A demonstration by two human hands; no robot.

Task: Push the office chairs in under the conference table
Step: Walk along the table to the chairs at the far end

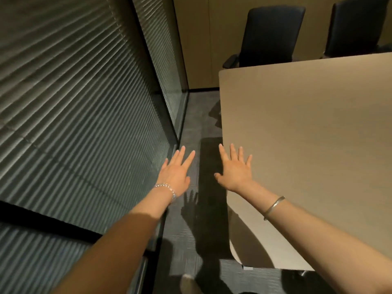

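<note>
The blinds [74, 102] fill your whole left side, a slatted wall running away from you towards the far corner, and the counter [307, 145] takes up your right, its long pale top reaching ahead with one rounded corner close to your body and another at the far end. Between them runs a narrow strip of carpeted floor [191, 115], and that strip is your way forward. The chairs you are after lie straight ahead and to the right, well apart from your hands: the nearer office chair [271, 37] stands at the far side of the counter with its dark back upright and one armrest showing, and a second office chair [358, 26] stands beside it further right, cut by the frame edge. Both look set close against the far edge, though the counter hides their seats, so you cannot tell how far under they already sit. Your right hand [235, 168] is the nearer to them, hovering over the counter's left edge with fingers spread and palm down, holding nothing. Your left hand [177, 170] hangs over the floor strip just beside the blinds, also spread flat and empty. I judge the next move to be a walk down the strip to get behind the nearer chair's back, with the right hand leading.
</note>
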